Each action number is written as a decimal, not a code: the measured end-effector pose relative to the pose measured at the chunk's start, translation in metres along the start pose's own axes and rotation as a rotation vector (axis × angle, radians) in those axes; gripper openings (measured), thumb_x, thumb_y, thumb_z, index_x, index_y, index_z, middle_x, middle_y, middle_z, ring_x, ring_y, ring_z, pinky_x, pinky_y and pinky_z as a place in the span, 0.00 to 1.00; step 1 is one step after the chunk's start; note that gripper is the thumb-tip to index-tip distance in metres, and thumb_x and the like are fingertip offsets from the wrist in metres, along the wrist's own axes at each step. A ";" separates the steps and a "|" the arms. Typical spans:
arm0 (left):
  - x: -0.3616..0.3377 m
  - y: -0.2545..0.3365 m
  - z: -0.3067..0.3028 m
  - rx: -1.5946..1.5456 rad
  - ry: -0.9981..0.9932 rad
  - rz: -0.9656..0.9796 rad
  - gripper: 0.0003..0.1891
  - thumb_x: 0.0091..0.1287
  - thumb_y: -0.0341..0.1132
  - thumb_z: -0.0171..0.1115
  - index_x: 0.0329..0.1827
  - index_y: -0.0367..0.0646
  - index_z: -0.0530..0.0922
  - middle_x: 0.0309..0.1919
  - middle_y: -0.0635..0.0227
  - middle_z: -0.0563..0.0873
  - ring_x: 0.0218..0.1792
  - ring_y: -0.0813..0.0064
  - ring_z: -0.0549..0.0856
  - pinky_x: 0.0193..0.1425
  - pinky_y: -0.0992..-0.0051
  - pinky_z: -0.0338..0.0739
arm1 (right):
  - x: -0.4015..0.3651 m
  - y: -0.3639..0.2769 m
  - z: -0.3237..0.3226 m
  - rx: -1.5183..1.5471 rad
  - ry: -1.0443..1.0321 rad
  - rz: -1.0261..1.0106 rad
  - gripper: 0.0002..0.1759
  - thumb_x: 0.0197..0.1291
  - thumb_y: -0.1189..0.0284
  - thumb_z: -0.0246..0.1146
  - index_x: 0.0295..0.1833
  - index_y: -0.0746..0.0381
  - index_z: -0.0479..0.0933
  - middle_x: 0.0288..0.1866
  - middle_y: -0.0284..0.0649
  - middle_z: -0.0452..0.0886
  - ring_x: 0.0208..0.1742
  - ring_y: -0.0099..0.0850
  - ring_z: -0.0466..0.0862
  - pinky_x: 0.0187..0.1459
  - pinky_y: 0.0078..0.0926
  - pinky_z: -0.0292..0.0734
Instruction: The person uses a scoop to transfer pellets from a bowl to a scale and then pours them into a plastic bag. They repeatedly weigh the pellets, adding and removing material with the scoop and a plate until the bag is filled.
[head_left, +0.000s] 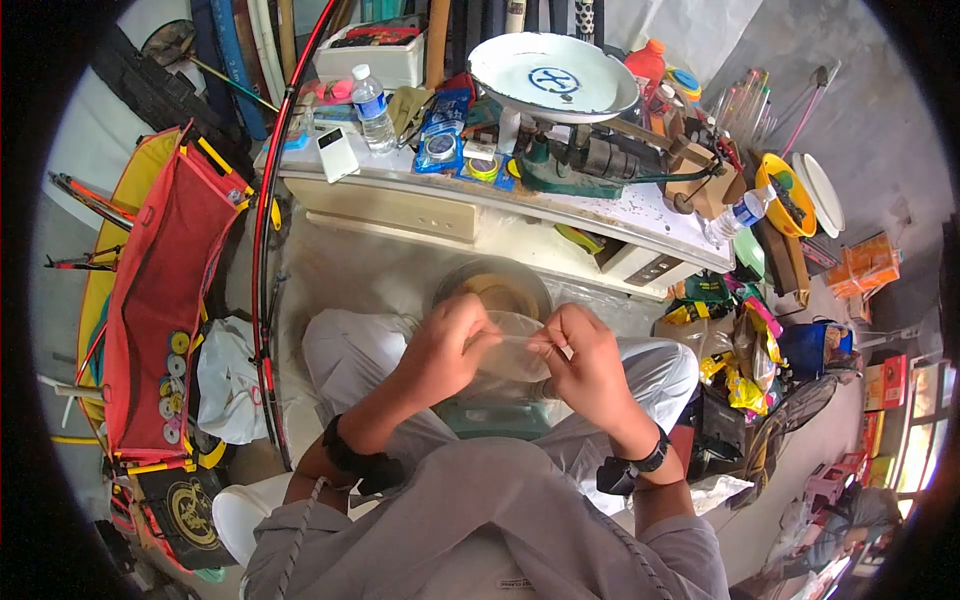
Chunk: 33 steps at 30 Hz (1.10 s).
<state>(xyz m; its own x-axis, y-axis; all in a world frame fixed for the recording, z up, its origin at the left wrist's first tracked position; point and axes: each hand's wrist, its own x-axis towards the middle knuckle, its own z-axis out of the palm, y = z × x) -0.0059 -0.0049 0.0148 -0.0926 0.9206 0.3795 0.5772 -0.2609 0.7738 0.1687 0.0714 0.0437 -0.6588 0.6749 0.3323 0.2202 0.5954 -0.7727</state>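
Between my two hands a clear plastic bag (513,358) is stretched out above my lap. My left hand (452,340) pinches one side of its upper edge, and my right hand (583,352) pinches the other side. Just past the bag, a round metal basin (540,285) sits on the floor with something brownish inside, too blurred to name. Under the bag a greenish flat object (490,418) shows between my knees, partly hidden.
Ahead stands a cluttered table (400,182) bearing a scale with a white enamel pan (555,80), a water bottle (373,110) and a white power bank (337,154). A red fishing bag (160,310) and a long rod (262,260) are left; bagged goods (745,350) lie right.
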 end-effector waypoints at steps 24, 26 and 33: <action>-0.019 -0.031 -0.031 0.004 -0.057 -0.104 0.14 0.53 0.24 0.63 0.40 0.37 0.69 0.30 0.60 0.78 0.31 0.58 0.79 0.43 0.65 0.74 | -0.008 0.002 -0.027 0.078 -0.016 0.161 0.17 0.49 0.79 0.67 0.28 0.64 0.61 0.24 0.45 0.69 0.28 0.40 0.78 0.28 0.29 0.69; -0.006 -0.019 -0.029 -0.028 -0.126 -0.149 0.14 0.50 0.23 0.67 0.36 0.38 0.70 0.31 0.62 0.79 0.37 0.67 0.80 0.47 0.71 0.74 | -0.007 0.005 -0.025 0.064 0.009 0.188 0.19 0.47 0.83 0.67 0.27 0.63 0.60 0.22 0.39 0.70 0.30 0.26 0.79 0.30 0.21 0.68; 0.016 -0.011 0.027 0.010 -0.073 0.066 0.06 0.51 0.26 0.66 0.27 0.38 0.75 0.29 0.63 0.80 0.32 0.63 0.78 0.36 0.69 0.71 | -0.010 0.016 -0.011 0.051 0.101 0.192 0.18 0.43 0.78 0.69 0.22 0.64 0.62 0.19 0.43 0.67 0.27 0.43 0.73 0.28 0.33 0.66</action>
<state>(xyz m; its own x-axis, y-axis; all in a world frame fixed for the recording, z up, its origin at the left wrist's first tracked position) 0.0081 0.0208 -0.0010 0.0049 0.9201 0.3918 0.5883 -0.3195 0.7429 0.1873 0.0789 0.0339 -0.5323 0.8155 0.2273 0.2962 0.4310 -0.8524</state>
